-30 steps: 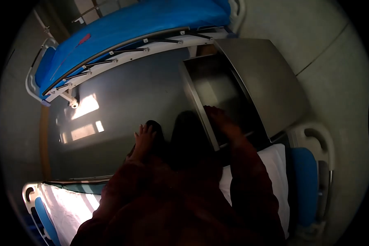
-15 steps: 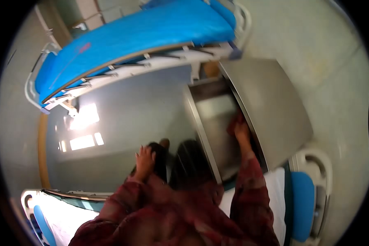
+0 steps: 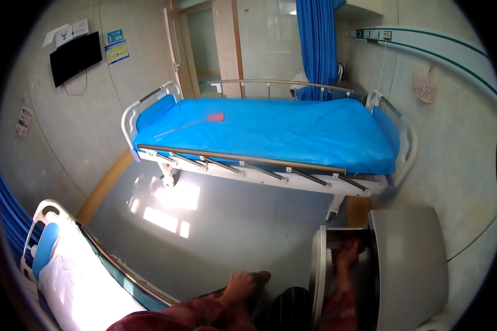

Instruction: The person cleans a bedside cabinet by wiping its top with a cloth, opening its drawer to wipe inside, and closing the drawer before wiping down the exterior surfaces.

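Note:
My right hand reaches down into the open drawer of a grey metal bedside cabinet. Its fingers are closed on a dark red cloth, which is bunched near the drawer's far end. The hand's fingertips are partly hidden by the cloth and blur. My left hand rests on my knee with its fingers apart, holding nothing. The sleeves on both arms are red and patterned.
Ahead stands a hospital bed with a blue cover and side rails; a red fly swatter lies on it. At lower left is another bed with a white sheet. A television hangs on the wall near a door.
My view has tilted up, bringing the wall, door and television into sight. The right hand with the cloth stays in the drawer, shifted toward its far end. The left hand remains on my knee.

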`<state>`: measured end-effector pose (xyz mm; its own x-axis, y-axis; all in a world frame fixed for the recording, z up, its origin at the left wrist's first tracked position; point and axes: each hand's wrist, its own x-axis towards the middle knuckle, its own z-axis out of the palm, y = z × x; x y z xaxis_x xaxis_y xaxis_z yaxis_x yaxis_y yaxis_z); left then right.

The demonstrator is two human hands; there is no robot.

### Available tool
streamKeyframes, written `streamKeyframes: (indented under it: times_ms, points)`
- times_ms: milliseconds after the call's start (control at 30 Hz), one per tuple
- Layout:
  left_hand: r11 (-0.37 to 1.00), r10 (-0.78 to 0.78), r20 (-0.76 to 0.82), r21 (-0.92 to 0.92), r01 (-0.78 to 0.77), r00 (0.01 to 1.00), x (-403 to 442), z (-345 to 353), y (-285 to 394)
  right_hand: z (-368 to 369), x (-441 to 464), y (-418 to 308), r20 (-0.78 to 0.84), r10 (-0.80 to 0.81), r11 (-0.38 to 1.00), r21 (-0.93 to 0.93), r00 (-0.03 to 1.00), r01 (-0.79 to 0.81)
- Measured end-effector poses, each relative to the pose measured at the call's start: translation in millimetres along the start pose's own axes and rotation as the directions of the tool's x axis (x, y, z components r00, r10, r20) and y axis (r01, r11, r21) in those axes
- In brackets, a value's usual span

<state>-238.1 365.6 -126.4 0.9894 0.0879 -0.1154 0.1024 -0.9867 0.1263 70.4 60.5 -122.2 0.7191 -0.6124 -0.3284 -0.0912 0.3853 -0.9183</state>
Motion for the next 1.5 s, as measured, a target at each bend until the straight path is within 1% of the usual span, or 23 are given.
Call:
streamKeyframes:
  times_ms: [33, 67, 100, 133, 300, 400, 433, 467, 533, 667, 700, 733, 767, 800, 833, 933, 967, 1000, 1067, 1100, 1167, 1333, 1500]
  points:
    - [1.000, 0.010, 0.025, 0.017, -0.011, 1.000, -2, -5, 2, -14, 38, 42, 0.044, -0.283, 0.939, -0.191, 0.958, 0.286]
    - [0.999, 0.021, 0.049, 0.034, -0.023, 0.999, -3, -11, 4, -22, 69, 64, 0.135, -0.529, 0.764, -0.355, 0.838, 0.540]
    - [0.999, 0.023, 0.044, 0.038, -0.025, 0.999, -4, -16, 5, -28, 81, 57, 0.047, -0.125, 0.992, 0.031, 0.991, 0.124]
    - [0.999, 0.026, 0.042, 0.023, -0.027, 0.999, -7, -21, 6, -33, 99, 57, 0.046, -0.126, 0.992, 0.036, 0.991, 0.124]
    - [0.999, 0.028, 0.055, -0.035, -0.026, 0.998, -3, -20, 3, -56, 199, 88, 0.460, -0.106, 0.873, 0.468, 0.882, -0.139]
    - [0.999, 0.028, 0.027, -0.035, -0.027, 0.999, 0, -19, 6, 10, 32, -39, 0.069, -0.016, 0.992, 0.129, 0.998, 0.007]
    - [0.999, 0.026, 0.030, -0.036, -0.025, 0.999, 1, -19, 7, 7, 48, -3, 0.054, -0.270, 0.949, -0.153, 0.961, 0.275]
    - [0.998, 0.033, 0.019, -0.045, -0.032, 0.999, 2, -19, 7, 3, 86, 59, 0.056, -0.519, 0.788, -0.356, 0.853, 0.503]
    - [0.997, 0.050, 0.023, -0.061, -0.049, 0.998, 2, -13, 10, 3, 45, 61, 0.173, -0.469, 0.764, -0.413, 0.866, 0.496]
    - [0.997, 0.052, 0.027, -0.064, -0.051, 0.998, 8, -21, 21, 11, -30, 30, 0.497, -0.336, 0.812, -0.278, 0.800, 0.513]
    - [0.997, 0.064, 0.054, -0.048, -0.061, 0.997, 10, -21, 24, 16, -26, 49, 0.581, -0.459, 0.810, -0.036, 0.672, 0.585]
    - [0.993, 0.115, -0.013, -0.027, -0.115, 0.993, 12, -13, 24, 19, -23, 56, 0.640, -0.518, 0.641, -0.148, 0.568, 0.753]
    - [0.981, 0.191, -0.151, 0.057, -0.185, 0.970, 14, 10, 21, 23, -17, 74, 0.668, -0.482, 0.731, -0.052, 0.568, 0.681]
    - [0.978, 0.200, -0.119, 0.085, -0.191, 0.972, 13, 9, 26, 19, -58, 13, 0.741, -0.318, 0.804, -0.120, 0.592, 0.582]
    - [0.990, 0.124, -0.086, -0.057, -0.129, 0.989, 14, 7, 33, 18, -48, 31, 0.712, -0.467, 0.719, -0.038, 0.524, 0.694]
    - [0.992, 0.080, -0.072, -0.093, -0.087, 0.994, 12, 19, 42, -3, -85, -31, 0.690, -0.257, 0.844, -0.181, 0.677, 0.505]
    - [0.992, 0.051, -0.046, -0.111, -0.056, 0.998, 12, 19, 46, -8, -78, -29, 0.681, -0.137, 0.921, -0.180, 0.719, 0.346]
    - [0.991, 0.035, -0.047, -0.124, -0.041, 0.998, 10, 20, 47, -13, -76, -23, 0.671, -0.072, 0.997, 0.025, 0.738, 0.074]
    - [0.991, 0.017, -0.054, -0.131, -0.024, 0.998, 7, 9, 50, -25, -90, -47, 0.734, -0.048, 0.963, 0.215, 0.678, -0.165]
    - [0.991, 0.013, -0.062, -0.130, -0.021, 0.998, 5, 10, 50, -31, -93, -52, 0.728, -0.045, 0.965, 0.210, 0.684, -0.160]
    - [0.989, 0.009, -0.063, -0.144, -0.018, 0.998, 3, 10, 50, -44, -103, -66, 0.771, -0.157, 0.902, 0.366, 0.617, -0.228]
    - [0.988, 0.001, -0.076, -0.156, -0.013, 0.997, -1, 18, 37, -94, -159, -145, 0.781, -0.123, 0.853, 0.399, 0.612, -0.338]
    - [0.985, 0.028, -0.128, -0.166, -0.049, 0.991, -13, 17, 26, -175, -178, -225, 0.650, -0.230, 0.959, 0.280, 0.724, 0.054]
